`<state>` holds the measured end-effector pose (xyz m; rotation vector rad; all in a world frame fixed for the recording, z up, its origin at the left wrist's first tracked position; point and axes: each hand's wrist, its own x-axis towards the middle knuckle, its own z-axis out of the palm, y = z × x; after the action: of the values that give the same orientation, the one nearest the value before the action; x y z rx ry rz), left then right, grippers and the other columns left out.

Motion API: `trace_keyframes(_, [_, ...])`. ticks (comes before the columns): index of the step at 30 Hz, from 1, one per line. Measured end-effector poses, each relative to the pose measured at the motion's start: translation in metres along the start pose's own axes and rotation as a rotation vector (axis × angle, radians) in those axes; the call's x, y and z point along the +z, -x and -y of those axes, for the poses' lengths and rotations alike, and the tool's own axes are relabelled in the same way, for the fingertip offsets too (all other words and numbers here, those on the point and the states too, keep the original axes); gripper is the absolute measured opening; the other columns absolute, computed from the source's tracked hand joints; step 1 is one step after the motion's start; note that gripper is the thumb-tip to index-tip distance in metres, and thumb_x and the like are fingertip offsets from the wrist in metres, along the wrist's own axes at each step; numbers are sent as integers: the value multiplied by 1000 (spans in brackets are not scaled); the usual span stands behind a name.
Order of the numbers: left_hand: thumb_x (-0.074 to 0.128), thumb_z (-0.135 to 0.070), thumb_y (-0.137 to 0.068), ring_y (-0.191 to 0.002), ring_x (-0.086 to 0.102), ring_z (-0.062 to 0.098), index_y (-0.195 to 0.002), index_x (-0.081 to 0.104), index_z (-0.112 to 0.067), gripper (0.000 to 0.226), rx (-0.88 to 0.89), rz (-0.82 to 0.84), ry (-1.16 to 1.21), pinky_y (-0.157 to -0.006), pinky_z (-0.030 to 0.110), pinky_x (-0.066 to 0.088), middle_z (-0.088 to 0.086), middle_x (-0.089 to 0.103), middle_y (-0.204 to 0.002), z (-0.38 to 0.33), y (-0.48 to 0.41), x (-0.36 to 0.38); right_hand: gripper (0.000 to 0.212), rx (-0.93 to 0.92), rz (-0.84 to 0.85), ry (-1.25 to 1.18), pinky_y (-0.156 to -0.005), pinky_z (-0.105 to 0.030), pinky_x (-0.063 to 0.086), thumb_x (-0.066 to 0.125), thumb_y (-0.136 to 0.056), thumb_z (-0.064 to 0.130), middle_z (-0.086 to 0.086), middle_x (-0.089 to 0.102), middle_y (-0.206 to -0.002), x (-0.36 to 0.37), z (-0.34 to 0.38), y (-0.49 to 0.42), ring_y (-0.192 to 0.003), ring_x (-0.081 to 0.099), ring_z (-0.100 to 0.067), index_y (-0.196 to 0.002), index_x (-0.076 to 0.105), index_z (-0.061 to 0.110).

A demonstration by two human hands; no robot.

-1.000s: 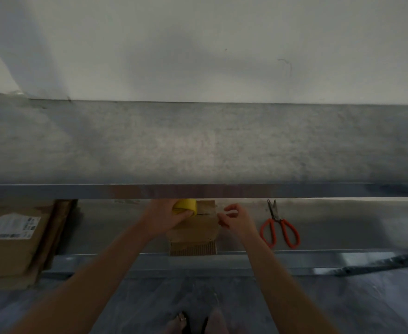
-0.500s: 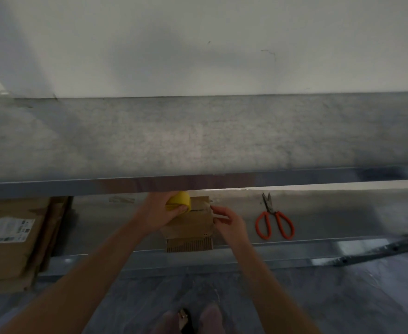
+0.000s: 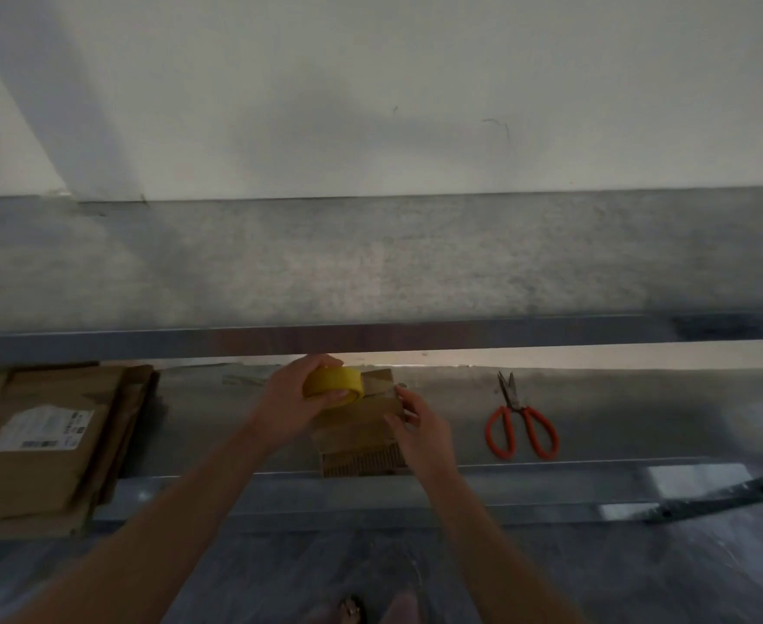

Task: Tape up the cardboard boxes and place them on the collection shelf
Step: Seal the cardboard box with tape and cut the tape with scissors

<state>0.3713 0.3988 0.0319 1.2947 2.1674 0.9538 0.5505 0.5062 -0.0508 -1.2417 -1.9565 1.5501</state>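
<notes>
White wall (image 3: 370, 83) fills the top of my view. Below it, the grey upper shelf (image 3: 370, 263) runs the full width. Its metal front rail (image 3: 370, 340) hides the back of the lower shelf (image 3: 618, 425) and sits just above my left knuckles.

On the lower shelf at far left lies a stack of flattened cardboard (image 3: 46, 479), the top sheet carrying a white shipping label (image 3: 39, 427); it is well apart from my work. A dark perforated metal bar (image 3: 731, 493) slants across the shelf's front edge at far right.

The small cardboard box (image 3: 357, 439) stands in the middle of the lower shelf at its front edge, between my two arms. Red-handled scissors (image 3: 521, 425) lie flat to its right, blades pointing away from me, near but not touching.

My left hand (image 3: 285, 407) grips the yellow tape roll (image 3: 334, 385) over the box's far left corner, fingers over the top and thumb underneath. My right hand (image 3: 420, 432) rests at the box's right side, forefinger reaching up to the end of a tape strip (image 3: 382, 385) drawn from the roll; I cannot tell whether it holds that strip.
</notes>
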Motion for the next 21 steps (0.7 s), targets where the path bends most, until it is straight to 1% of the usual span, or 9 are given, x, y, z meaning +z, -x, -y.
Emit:
trace_keyframes(2, [78,-37,-76,-96,55,3,-98,54,-47,34,-4,10,6,-74,18,41,-21,58,-106,-3,1,-2,44,-1,10,42,-95,-39,54,59,-96,33,4,62,-124,4,-4,-2,-111,61,-13,-138,47,36])
trace_keyframes(4, [79,-33,-75,-96,54,6,-98,54,-47,37,-11,9,23,-75,16,42,-16,59,-107,-7,2,-3,43,0,11,71,-95,-42,53,54,-98,35,4,61,-125,8,-6,-4,-109,60,-14,-139,45,38])
trace_keyframes(8, [81,-33,-73,-101,54,11,-101,57,-47,39,-83,-7,72,-74,19,45,-8,59,-114,-5,-2,-6,42,-8,20,100,-91,-37,54,48,-101,32,7,58,-115,12,-5,-4,-98,59,-10,-142,41,35])
trace_keyframes(11, [81,-39,-72,-102,55,14,-104,57,-47,41,-116,3,62,-74,21,44,-6,58,-115,2,-4,-6,45,-14,39,100,-91,-42,54,49,-100,30,3,59,-124,14,-5,-8,-103,60,-14,-142,38,42])
trace_keyframes(14, [81,-37,-73,-105,54,17,-100,54,-54,42,-126,-8,69,-83,29,46,-6,56,-115,6,-4,-7,54,2,153,29,-91,-48,55,60,-93,28,3,58,-131,6,0,-22,-110,61,-18,-128,40,63])
trace_keyframes(16, [83,-36,-72,-104,54,16,-100,54,-55,44,-142,-9,84,-82,26,44,-6,56,-113,7,-4,-7,52,-16,261,58,-87,-50,57,69,-82,43,4,57,-131,-5,4,-31,-109,63,-20,-114,42,73])
trace_keyframes(18, [80,-45,-65,-98,55,11,-96,56,-57,42,-142,-10,107,-76,19,42,-7,58,-108,7,-4,-7,60,-48,311,104,-90,-48,56,74,-63,60,6,55,-131,-15,4,-39,-109,63,-19,-111,43,77])
trace_keyframes(19, [76,-50,-61,-95,56,8,-93,57,-60,38,-142,-13,116,-74,16,41,-9,59,-106,7,-4,-6,65,-67,326,138,-93,-46,54,75,-59,62,8,55,-133,-18,5,-43,-111,61,-18,-113,42,76])
trace_keyframes(21, [73,-52,-59,-93,57,8,-91,58,-61,36,-142,-18,124,-72,14,41,-8,61,-104,10,-5,-5,72,-112,365,165,-100,-43,49,78,-59,58,9,52,-138,-22,8,-48,-121,54,-16,-119,42,72])
